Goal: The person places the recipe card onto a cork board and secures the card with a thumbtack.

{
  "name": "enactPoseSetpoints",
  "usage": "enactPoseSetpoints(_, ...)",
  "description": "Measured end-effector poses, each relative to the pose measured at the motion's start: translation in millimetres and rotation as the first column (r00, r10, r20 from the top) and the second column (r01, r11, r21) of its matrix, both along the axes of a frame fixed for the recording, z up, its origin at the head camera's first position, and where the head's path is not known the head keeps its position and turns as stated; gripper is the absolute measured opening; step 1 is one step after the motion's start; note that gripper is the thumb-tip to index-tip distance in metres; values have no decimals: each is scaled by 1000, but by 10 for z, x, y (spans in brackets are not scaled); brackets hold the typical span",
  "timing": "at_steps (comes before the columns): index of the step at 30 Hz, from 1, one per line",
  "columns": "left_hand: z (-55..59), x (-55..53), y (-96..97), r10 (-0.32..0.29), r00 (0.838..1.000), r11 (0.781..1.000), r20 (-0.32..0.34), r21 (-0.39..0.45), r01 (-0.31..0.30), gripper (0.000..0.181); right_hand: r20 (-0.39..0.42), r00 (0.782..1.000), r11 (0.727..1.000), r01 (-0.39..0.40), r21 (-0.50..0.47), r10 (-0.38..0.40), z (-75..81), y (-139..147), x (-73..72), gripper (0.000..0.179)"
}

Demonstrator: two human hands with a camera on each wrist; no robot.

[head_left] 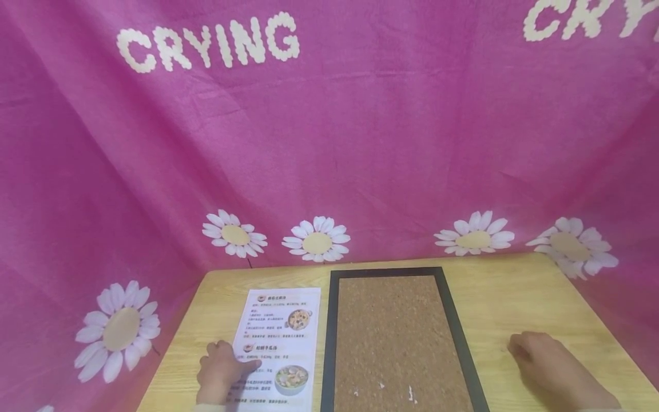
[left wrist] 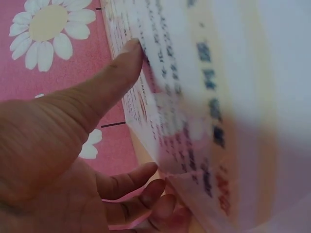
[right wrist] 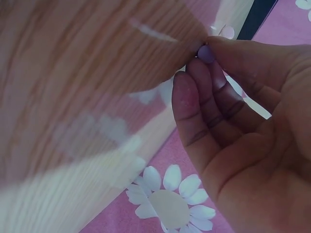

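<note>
A printed recipe sheet (head_left: 280, 349) with two food pictures lies on the table, left of a black-framed corkboard (head_left: 393, 337). My left hand (head_left: 221, 369) is at the sheet's left edge. Its thumb (left wrist: 114, 73) stretches out over the printed side, while the other fingers (left wrist: 129, 182) bend loosely by the edge. To the right of the board, my right hand (head_left: 548, 363) is low over the table. In the right wrist view its thumb and fingertips pinch a small purple pushpin (right wrist: 206, 54), of which only the rounded head shows. A clear round piece (right wrist: 227, 32) appears just beyond the thumb.
The light wooden table (head_left: 507, 303) carries the sheet and board. Small white scraps (head_left: 411, 393) mark the cork near its front. A pink curtain (head_left: 360, 160) with daisies and lettering surrounds the table's back and sides.
</note>
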State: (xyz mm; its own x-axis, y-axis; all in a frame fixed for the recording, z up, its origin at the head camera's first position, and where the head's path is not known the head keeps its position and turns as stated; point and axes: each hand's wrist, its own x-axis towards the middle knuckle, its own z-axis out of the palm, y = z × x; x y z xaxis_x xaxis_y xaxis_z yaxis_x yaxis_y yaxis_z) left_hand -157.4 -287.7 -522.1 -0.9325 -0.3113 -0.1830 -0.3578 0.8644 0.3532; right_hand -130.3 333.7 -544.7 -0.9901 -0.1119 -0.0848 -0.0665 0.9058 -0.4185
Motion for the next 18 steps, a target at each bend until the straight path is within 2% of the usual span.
enactPoseSetpoints(4, -45, 10, -54, 14, 1000, 1000, -1, -14, -14, 92, -46, 999, 1000, -4, -22, 3, -21, 2, 18, 37)
enactPoseSetpoints(6, -75, 8, -102, 22, 1000, 1000, -15, 8, -22, 90, -75, 997, 999, -8, -42, 4, -20, 5, 24, 37)
enactPoseSetpoints(8, -95, 7, -156, 28, 999, 999, -23, 44, -27, 83, -103, 995, 998, -18, -60, 12, -13, 10, 23, 36)
enactPoseSetpoints(11, -114, 28, -237, 46, 999, 990, -28, 137, -42, 62, -111, 994, 995, -29, -92, 19, 7, 19, 27, 35)
enactPoseSetpoints(12, -117, 37, -262, 45, 999, 987, -26, 156, -41, 56, -106, 994, 995, -32, -93, 22, 15, 24, 27, 34)
enactPoseSetpoints(15, -109, 35, -319, 37, 999, 979, -28, 200, -31, 42, -23, 1000, 984, -11, -177, 7, 48, 35, 22, 27)
enactPoseSetpoints(18, -85, 24, -342, 13, 999, 976, -40, 218, -4, 35, 55, 998, 978, 19, -209, -8, 64, 36, 19, 23)
